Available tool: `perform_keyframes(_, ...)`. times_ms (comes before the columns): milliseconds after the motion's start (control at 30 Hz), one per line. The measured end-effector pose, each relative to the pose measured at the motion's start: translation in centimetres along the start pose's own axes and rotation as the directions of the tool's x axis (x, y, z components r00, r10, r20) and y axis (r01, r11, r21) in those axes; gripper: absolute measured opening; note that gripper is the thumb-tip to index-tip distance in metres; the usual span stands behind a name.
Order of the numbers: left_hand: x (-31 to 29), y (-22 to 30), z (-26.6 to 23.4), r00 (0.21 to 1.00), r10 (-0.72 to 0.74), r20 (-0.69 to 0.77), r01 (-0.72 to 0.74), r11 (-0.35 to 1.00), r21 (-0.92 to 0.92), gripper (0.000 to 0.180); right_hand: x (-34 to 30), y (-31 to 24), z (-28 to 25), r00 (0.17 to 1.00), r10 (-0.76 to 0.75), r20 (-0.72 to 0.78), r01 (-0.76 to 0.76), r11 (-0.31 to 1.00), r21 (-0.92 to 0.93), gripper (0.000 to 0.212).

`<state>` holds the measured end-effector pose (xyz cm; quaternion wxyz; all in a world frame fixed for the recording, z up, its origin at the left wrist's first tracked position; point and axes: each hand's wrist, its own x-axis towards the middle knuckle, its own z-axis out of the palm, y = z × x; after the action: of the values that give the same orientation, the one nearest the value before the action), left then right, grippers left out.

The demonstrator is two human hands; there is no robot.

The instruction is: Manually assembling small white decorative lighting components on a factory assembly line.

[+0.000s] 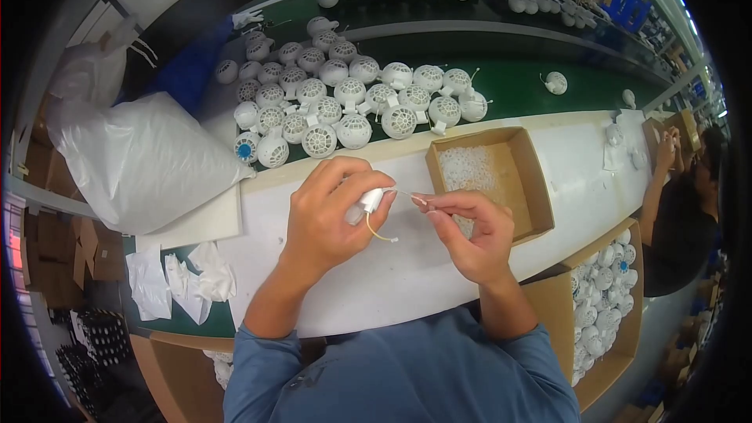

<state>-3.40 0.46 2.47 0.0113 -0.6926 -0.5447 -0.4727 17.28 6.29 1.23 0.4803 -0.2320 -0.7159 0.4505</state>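
Over the white worktop (313,282), my left hand (321,215) is closed around a small white plastic part (370,200), most of it hidden by the fingers. From this part hangs a short yellowish-white cable (380,233) ending in a small white plug. My right hand (476,235) pinches the tip of a thin pale wire (415,198) between thumb and fingers. The wire reaches toward the white part; where it joins cannot be made out. Just beyond my right hand stands an open cardboard box (536,196) with many small clear pieces (468,168).
Many white round grilled units (354,131) crowd the green belt (513,90) ahead. A big white plastic bag (149,160) bulges at left. Cardboard boxes (544,305) flank me, the right one full of round units. A co-worker (681,211) sits at far right.
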Motion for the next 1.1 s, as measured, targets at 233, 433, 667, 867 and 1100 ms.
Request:
perform_keyframes(233,-0.1,-0.3,0.1,1.0,0.003,0.021,-0.003,1.0,-0.007,0.02,0.1,0.3,0.4,0.997,0.075,-0.02,-0.076,0.997,-0.029,0.015)
perform_keyframes(433,-0.1,-0.8,0.8,1.0,-0.006,0.017,0.006,1.0,-0.01,0.019,0.1,0.8,0.2,0.995,0.092,0.032,-0.093,0.996,0.002,0.014)
perform_keyframes(667,-0.4,-0.5,1.0,0.996,-0.05,0.071,0.059,0.989,-0.134,0.019,0.0,1.2,0.5,0.991,0.13,0.036,-0.13,0.992,-0.004,0.013)
perform_keyframes(867,-0.9,-0.3,1.4,0.99,-0.092,0.103,0.121,0.941,-0.317,0.019,-0.8,1.4,0.4,0.983,0.171,0.07,-0.175,0.984,0.046,0.013)
perform_keyframes(1100,-1.1,-0.6,2.3,0.991,-0.12,0.056,0.132,0.923,-0.362,0.017,-1.4,2.1,0.4,0.976,0.203,0.078,-0.211,0.97,0.118,0.014)
